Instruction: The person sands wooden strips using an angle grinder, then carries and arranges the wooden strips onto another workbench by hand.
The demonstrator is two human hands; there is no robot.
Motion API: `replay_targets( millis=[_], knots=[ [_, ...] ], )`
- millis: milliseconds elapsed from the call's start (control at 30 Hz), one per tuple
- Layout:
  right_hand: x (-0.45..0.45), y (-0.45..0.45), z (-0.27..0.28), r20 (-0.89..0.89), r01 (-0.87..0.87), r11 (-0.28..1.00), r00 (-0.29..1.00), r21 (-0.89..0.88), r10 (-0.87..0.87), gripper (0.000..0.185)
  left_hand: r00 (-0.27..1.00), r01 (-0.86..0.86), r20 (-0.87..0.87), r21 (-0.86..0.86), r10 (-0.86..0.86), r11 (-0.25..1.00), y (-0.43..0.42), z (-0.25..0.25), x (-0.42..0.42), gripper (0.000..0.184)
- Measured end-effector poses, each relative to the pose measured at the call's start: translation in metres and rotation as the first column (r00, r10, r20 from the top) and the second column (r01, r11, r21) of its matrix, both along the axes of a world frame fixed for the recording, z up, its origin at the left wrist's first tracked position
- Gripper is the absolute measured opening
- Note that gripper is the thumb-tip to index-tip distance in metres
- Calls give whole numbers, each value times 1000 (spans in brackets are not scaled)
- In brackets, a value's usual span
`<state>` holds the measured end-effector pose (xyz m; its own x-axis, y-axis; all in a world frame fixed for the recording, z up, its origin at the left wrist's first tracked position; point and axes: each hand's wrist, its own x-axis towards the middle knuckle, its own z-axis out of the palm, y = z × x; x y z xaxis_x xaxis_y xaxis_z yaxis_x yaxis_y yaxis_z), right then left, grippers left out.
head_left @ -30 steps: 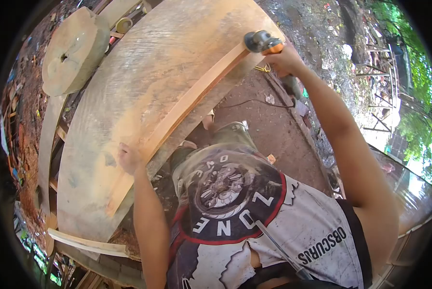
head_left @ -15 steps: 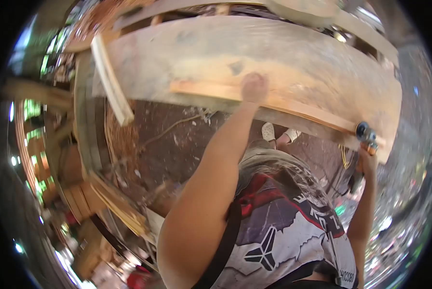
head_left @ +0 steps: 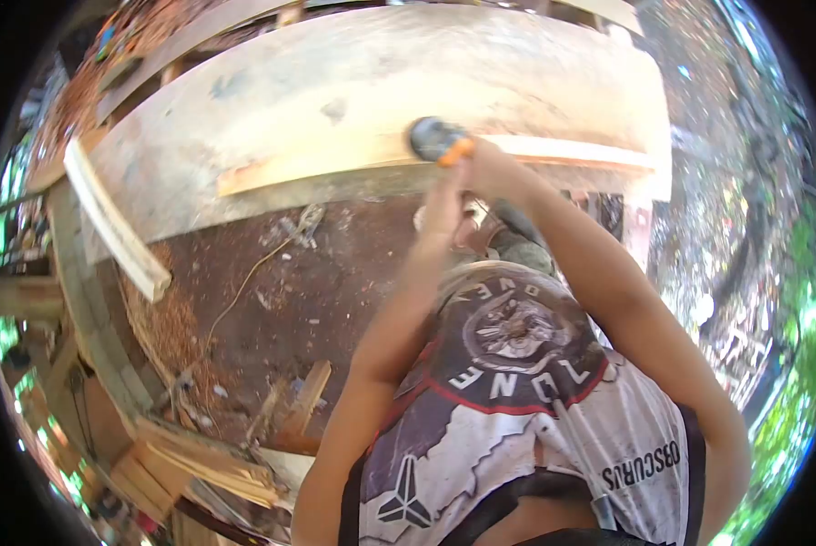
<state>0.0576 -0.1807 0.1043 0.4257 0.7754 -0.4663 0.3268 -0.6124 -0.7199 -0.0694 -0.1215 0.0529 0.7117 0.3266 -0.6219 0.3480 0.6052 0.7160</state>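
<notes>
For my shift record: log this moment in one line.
right hand: holding power tool; left hand: close beside it, grip unclear; wooden strip: on worktop

The left hand (head_left: 446, 207) is blurred, its fingers impossible to separate; whether it touches the power tool (head_left: 437, 138) cannot be told. The tool's face is smeared. Tool and right hand (head_left: 492, 171) hide part of the wooden strip (head_left: 572, 150). Beyond the hands, rightward, a slat (head_left: 608, 11) is cut off by the top edge.

A curved pale beam (head_left: 112, 218), wood shavings (head_left: 171, 314) and scrap wood (head_left: 308, 398) lie about.
</notes>
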Motion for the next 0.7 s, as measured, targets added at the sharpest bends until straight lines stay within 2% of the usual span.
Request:
replay_targets(
  millis=[33,100,167,200,233,267,300,333,367,400,433,467,533,567,633,700],
  knots=[
    [-1,15,-22,-48,-54,998,997,-19,53,30,998,-17,-61,-39,14,999,15,22,-3,72],
    [-14,36,-9,28,-52,998,998,36,51,36,981,-81,-176,10,82,997,38,10,-13,74],
    [-7,27,2,1,-44,997,999,58,44,31,987,-11,-162,-4,11,1000,57,10,-24,75],
    [-15,40,2,-47,-93,989,994,113,99,26,994,-33,-106,34,37,999,53,33,-18,73],
    [-13,46,-10,-408,-80,997,911,-9,69,26,989,-138,-49,81,142,987,50,23,-13,70],
    [-11,34,-17,-499,-58,998,864,26,63,29,968,-174,-156,139,195,975,46,16,-14,64],
    [-14,15,-45,-694,145,972,720,187,26,35,970,-139,-171,178,170,974,46,1,-14,60],
    [-10,-4,-45,-697,195,961,717,197,-2,43,982,-130,-105,233,157,964,38,-2,-11,55],
    [-17,-21,-30,-698,393,912,686,118,-206,47,990,-125,-26,276,138,953,25,2,-2,51],
    [-17,-42,-36,-739,445,884,642,144,-203,49,987,-148,-35,210,159,966,9,7,10,47],
    [-9,-62,-47,-776,508,848,593,153,-215,51,994,-102,-41,80,106,992,-8,5,23,45],
    [-6,-88,-48,-784,487,860,591,155,-193,51,998,-58,-18,150,62,987,-29,3,30,44],
    [2,-122,-55,-690,564,820,630,92,-356,48,998,-48,51,84,43,995,-65,-13,48,46],
    [5,-133,-59,-700,572,815,619,91,-356,48,997,-47,71,52,43,998,-80,-29,53,46],
    [14,-158,-48,-669,619,774,633,135,-389,43,1000,-7,25,98,5,995,-96,-20,65,46],
    [20,-170,-39,-703,666,743,561,69,-437,36,997,78,-20,165,-76,983,-111,-30,75,48]
  ],
)
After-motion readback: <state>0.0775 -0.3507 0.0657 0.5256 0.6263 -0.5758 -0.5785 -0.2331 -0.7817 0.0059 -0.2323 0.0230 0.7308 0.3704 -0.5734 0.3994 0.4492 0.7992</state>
